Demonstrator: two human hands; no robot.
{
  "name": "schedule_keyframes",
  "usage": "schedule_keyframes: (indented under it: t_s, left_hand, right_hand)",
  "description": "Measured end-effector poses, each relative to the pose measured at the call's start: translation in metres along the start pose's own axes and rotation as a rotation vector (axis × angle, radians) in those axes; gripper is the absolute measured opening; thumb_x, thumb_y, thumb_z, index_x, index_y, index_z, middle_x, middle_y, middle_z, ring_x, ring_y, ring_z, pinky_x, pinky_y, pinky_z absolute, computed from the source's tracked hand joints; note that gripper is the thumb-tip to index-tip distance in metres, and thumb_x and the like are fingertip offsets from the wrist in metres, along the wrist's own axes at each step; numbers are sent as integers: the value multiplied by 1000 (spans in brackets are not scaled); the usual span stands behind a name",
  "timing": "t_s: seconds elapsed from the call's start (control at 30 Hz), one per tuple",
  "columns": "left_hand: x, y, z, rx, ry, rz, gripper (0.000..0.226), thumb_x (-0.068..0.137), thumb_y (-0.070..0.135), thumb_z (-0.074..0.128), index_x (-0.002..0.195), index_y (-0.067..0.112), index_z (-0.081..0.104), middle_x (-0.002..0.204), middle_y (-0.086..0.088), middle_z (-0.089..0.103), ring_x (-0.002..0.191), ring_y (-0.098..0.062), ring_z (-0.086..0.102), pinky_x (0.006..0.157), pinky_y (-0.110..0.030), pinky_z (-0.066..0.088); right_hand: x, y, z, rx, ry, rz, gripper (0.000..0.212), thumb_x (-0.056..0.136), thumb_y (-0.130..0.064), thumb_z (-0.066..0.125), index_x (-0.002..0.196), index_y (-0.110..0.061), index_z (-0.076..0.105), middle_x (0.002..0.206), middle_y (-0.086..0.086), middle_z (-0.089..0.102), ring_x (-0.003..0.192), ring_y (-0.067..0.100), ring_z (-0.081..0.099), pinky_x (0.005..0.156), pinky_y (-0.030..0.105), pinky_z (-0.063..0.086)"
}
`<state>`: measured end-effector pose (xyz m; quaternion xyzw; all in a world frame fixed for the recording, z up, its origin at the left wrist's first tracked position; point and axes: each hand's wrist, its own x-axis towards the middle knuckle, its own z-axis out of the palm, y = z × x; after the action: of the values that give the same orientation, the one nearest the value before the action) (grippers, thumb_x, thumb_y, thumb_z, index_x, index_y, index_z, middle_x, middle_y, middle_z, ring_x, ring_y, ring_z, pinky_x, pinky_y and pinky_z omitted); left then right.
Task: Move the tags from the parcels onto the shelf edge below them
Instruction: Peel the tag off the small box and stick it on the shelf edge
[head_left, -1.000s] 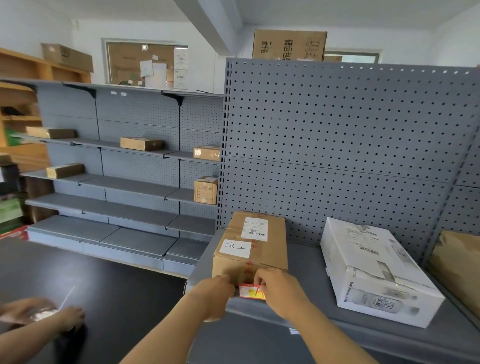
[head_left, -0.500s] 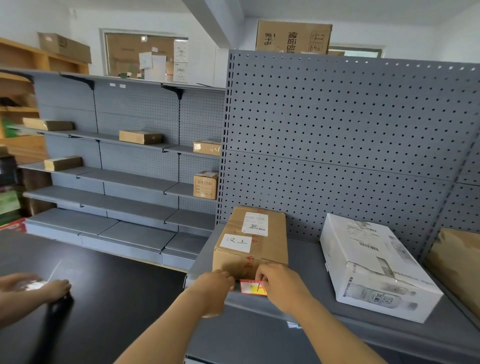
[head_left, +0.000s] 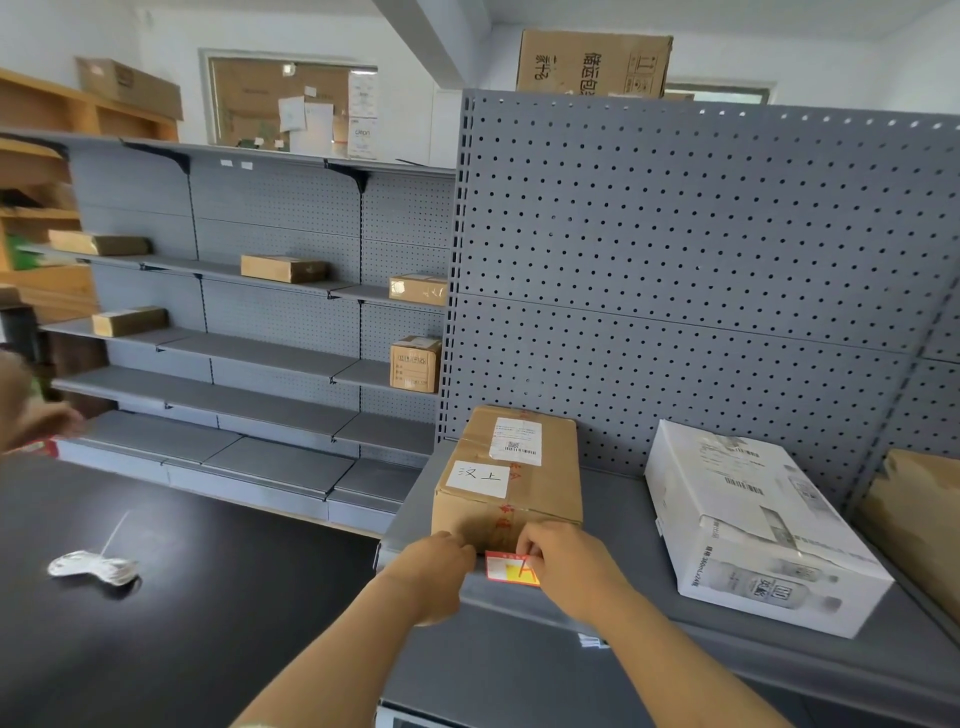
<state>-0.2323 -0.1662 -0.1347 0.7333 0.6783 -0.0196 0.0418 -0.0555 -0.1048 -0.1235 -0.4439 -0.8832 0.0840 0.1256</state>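
On grey shelf edge (head_left: 753, 657): tag (head_left: 506, 568), black floor (head_left: 182, 623) below.

A white label (head_left: 478, 478) on the brown parcel (head_left: 511, 478) reads "汉上"; other print is too small to read.

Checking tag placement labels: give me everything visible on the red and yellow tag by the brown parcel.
The tag is a small flat rectangle, paper or card by its look, with a red border and top band, a pale field and a yellow patch at lower right; its print is too small to read. It lies against the front edge of the grey shelf, just below the brown parcel. The right hand covers its right end with the fingertips on it; the left hand sits at its left end, contact unclear.
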Motion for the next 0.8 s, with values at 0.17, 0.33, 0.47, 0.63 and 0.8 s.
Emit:
schedule_keyframes:
  t_s: [0.17, 0.33, 0.47, 0.63, 0.8]
  left_hand:
    - [0, 2, 1, 6, 15, -3, 43, 93, 2, 49, 134, 14, 53, 136, -6, 55, 121, -23, 51, 100, -36, 48]
    - [-2, 7, -1, 8, 45, -4, 44, 95, 0, 46, 135, 15, 53, 137, -7, 51, 122, -23, 51, 101, -36, 47]
    - [-2, 9, 1, 23, 57, -10, 40, 95, 1, 45, 132, 13, 55, 136, -7, 51, 122, -23, 50, 99, -35, 48]
    - [-1, 7, 4, 6, 69, -17, 38, 94, 3, 47, 129, 13, 57, 133, -7, 53, 120, -23, 51, 99, -35, 48]
    - [-2, 7, 2, -51, 67, -70, 37, 95, 1, 45, 127, 12, 59, 130, -10, 57, 116, -25, 55, 99, -33, 46]
  right_hand:
    - [0, -3, 0, 38, 22, 12, 18, 93, -15, 50, 95, -28, 63, 99, -7, 67, 85, 17, 62, 78, 35, 55]
    - [2, -4, 1, 26, 30, 4, 17, 93, -15, 50, 95, -27, 62, 99, -7, 67, 85, 16, 62, 78, 35, 55]
    - [1, -2, 2, -2, 20, 10, 18, 93, -14, 49, 96, -26, 62, 99, -5, 67, 84, 18, 62, 78, 36, 55]
    - [2, -4, 5, -1, -19, 5, 19, 93, -14, 48, 96, -27, 61, 98, -3, 67, 84, 21, 62, 77, 38, 55]
    - [5, -11, 14, -30, -61, -21, 22, 90, -9, 48, 98, -24, 62, 105, -2, 63, 89, 22, 60, 77, 37, 53]
